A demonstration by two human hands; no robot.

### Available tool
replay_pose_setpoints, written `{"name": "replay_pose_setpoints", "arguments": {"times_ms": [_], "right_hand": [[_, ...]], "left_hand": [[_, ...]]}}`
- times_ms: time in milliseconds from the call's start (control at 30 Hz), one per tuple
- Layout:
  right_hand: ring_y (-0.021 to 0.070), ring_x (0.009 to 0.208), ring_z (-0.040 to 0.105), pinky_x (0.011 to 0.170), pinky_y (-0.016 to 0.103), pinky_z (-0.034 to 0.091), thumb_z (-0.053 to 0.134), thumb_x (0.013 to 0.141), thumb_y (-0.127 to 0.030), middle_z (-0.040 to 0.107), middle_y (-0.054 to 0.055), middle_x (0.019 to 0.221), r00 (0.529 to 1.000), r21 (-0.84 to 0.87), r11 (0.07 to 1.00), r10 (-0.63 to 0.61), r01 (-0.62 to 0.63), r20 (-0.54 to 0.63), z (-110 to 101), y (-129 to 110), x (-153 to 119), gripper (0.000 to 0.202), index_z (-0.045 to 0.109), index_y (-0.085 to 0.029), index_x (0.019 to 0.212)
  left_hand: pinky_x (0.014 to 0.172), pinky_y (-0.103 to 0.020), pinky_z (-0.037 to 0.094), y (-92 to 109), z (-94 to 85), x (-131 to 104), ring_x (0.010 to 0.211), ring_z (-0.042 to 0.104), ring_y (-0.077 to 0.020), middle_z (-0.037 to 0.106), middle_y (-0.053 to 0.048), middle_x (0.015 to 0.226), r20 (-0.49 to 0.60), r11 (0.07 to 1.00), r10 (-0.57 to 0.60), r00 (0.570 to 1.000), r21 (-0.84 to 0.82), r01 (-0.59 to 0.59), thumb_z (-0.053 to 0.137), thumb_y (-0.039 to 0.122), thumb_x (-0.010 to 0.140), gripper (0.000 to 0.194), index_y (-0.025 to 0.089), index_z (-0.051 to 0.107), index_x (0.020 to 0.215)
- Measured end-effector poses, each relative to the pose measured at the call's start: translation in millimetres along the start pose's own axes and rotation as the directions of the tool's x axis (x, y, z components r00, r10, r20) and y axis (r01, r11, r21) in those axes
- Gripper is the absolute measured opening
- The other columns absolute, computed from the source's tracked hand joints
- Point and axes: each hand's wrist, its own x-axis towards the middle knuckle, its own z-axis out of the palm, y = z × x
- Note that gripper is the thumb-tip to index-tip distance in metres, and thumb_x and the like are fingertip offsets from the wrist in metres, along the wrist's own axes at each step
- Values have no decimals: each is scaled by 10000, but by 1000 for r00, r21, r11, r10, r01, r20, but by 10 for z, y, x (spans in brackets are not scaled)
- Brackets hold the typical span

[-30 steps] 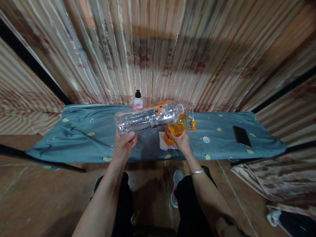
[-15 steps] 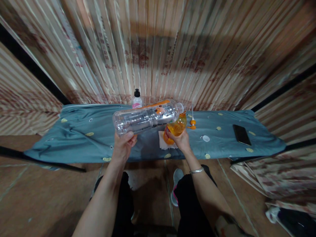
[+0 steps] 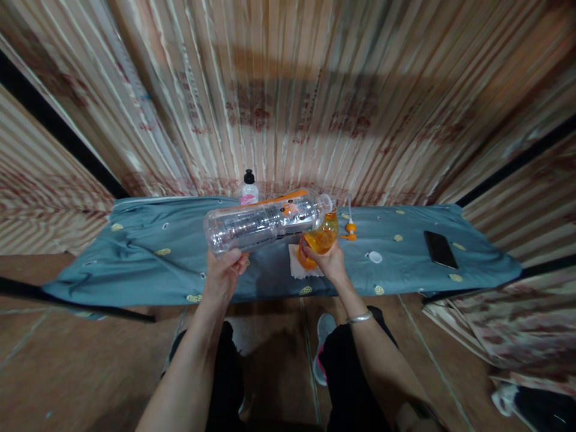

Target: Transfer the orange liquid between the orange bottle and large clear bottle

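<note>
While my left hand [image 3: 224, 270] grips the clear bottle [image 3: 247, 227], its mouth at the neck of the amber bottle [image 3: 330, 231] my right hand [image 3: 330, 261] clasps above the surface [image 3: 396, 264], I should align both openings and tilt gently.

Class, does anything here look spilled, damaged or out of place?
Nothing looks visibly spilled or damaged. The orange pump top looks out of place: it lies detached on the blue-green cloth, its tube exposed, beside the amber bottle in the right hand.
</note>
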Motion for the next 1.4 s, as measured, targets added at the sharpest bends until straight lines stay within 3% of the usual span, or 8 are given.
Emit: {"name": "replay_pose_setpoints", "arguments": {"times_ms": [1400], "right_hand": [[347,1134,765,1031,513,594,931,620,-497,794,124,1232,1000,3,1000,9,-9,-4,9,58,11,749,602,-243,1244]], "left_hand": [[366,-165,293,4,6,8,437,420,-78,561,53,544,-11,1000,-11,1000,8,11,905,325,527,368,208,695,806]]}}
